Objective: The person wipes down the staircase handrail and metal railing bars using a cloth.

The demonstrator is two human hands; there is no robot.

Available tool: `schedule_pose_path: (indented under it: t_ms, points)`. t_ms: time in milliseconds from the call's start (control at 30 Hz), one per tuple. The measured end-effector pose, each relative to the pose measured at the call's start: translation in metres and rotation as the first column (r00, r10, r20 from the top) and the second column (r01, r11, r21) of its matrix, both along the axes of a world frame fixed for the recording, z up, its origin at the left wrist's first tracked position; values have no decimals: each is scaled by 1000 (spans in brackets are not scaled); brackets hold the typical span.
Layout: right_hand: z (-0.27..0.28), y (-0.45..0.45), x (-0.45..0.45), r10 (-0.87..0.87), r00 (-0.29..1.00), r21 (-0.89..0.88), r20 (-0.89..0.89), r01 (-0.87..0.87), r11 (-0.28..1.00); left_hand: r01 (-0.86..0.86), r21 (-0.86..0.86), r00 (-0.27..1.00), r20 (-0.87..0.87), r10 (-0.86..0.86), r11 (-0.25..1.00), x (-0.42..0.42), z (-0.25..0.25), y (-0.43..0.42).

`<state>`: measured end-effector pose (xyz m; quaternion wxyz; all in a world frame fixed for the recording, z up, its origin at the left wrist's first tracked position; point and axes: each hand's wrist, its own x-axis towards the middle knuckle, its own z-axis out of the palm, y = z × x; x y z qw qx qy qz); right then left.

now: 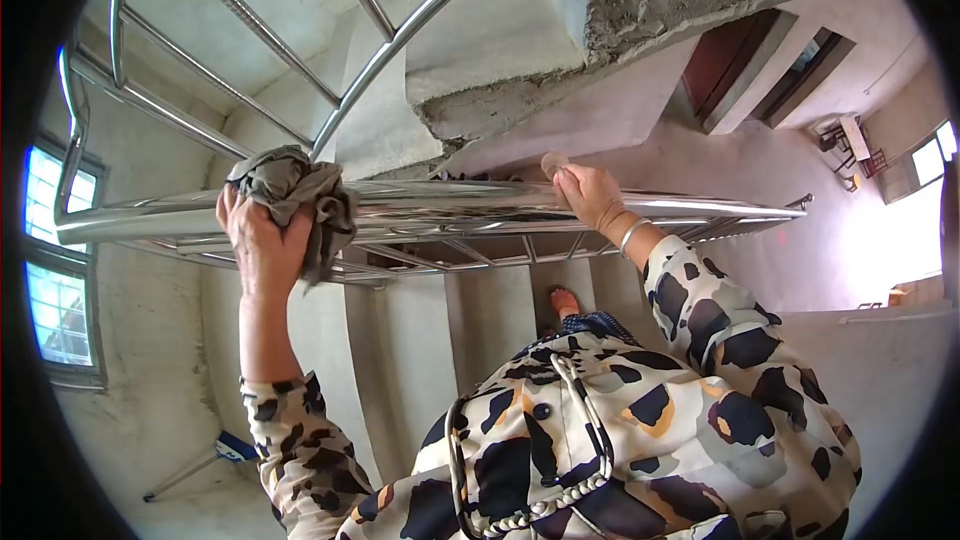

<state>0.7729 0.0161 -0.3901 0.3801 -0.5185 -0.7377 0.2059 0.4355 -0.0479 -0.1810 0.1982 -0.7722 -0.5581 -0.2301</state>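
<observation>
A crumpled grey-brown cloth [290,188] is bunched on the shiny metal handrail [450,196]. My left hand [262,240] is closed around the cloth and presses it against the rail near its left part. Farther right along the same handrail, my right hand [592,196] grips the rail, its thumb and fingers curled over the top. A bracelet [632,232] circles my right wrist. Part of the cloth hangs down below the rail beside my left hand.
Concrete steps [400,340] lie below the handrail, with my bare foot [565,300] on one. Curved metal bars [420,25] rise at the upper left. A barred window [60,270] is at the left, a blue-headed tool [235,448] at the lower left. Furniture [855,140] stands far right below.
</observation>
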Motion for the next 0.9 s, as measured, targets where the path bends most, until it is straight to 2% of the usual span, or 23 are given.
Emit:
schedule_pose_path:
  t_ms: [67, 100, 167, 200, 233, 267, 333, 367, 400, 467, 500, 567, 600, 633, 667, 700, 733, 767, 800, 900]
  points:
    - [0, -1, 0, -5, 1000, -4, 4, 5, 1000, -68, 44, 992, 106, 63, 997, 8, -22, 10]
    - [2, -2, -1, -29, 999, -36, 30, 30, 999, -52, -57, 994, 90, 57, 997, 24, -31, 14]
    - [3, -3, -2, -45, 997, -63, 56, 48, 997, -54, -126, 976, -214, 26, 990, 70, -48, 17]
    - [2, -3, -1, -39, 997, -66, 60, 43, 997, -200, -455, 955, -290, 68, 868, 105, -42, 25]
    - [2, -2, 0, -33, 998, -69, 62, 37, 997, -55, -484, 978, -204, -51, 873, 121, -58, 28]
    - [4, -3, 0, -27, 998, -63, 59, 30, 998, -101, -493, 962, -270, -42, 864, 147, -64, 27]
    - [10, -4, 2, -1, 997, -124, 79, 11, 992, 62, -465, 964, -203, -174, 883, 176, -94, 29]
    - [8, -5, 2, -38, 992, -49, 117, 44, 998, 106, -514, 962, -164, -219, 851, 191, -101, 30]
    - [6, -5, 3, -38, 992, -45, 120, 44, 998, 151, -561, 957, -121, -262, 814, 199, -105, 32]
    - [0, -3, 6, 77, 982, 70, 174, -90, 993, 181, -568, 954, -97, -283, 803, 196, -106, 32]
    - [-2, -1, 6, 78, 981, 75, 178, -92, 993, 209, -577, 950, -73, -305, 790, 195, -104, 32]
    - [-5, 1, 7, 28, 994, -2, 101, -28, 1000, 98, -616, 957, -157, -244, 782, 173, -88, 33]
    - [-3, 1, 7, 30, 994, 0, 101, -30, 1000, 94, -522, 972, -137, -192, 848, 151, -84, 37]
    - [0, 0, 7, 38, 996, -31, 83, -36, 999, -35, -622, 984, -159, -83, 782, 129, -66, 47]
    - [3, -1, 6, 46, 997, -62, 61, -42, 997, -93, -551, 990, -139, 19, 829, 99, -52, 49]
    - [6, -2, 5, 43, 998, -63, 54, -40, 997, -211, -555, 977, -143, 157, 805, 74, -21, 46]
    - [10, -4, 4, 38, 999, -117, 12, -37, 992, -366, -486, 931, -186, 315, 793, 47, -1, 48]
    - [10, -7, 3, 28, 999, -172, -33, -33, 984, -401, -370, 916, -152, 371, 838, 20, 15, 46]
    - [8, -8, 2, 17, 999, -178, -42, -24, 984, -303, -286, 950, -19, 311, 909, 7, 28, 39]
    - [3, -4, 2, -3, 999, -107, -53, -2, 994, -403, -296, 915, -109, 389, 866, 8, 36, 41]
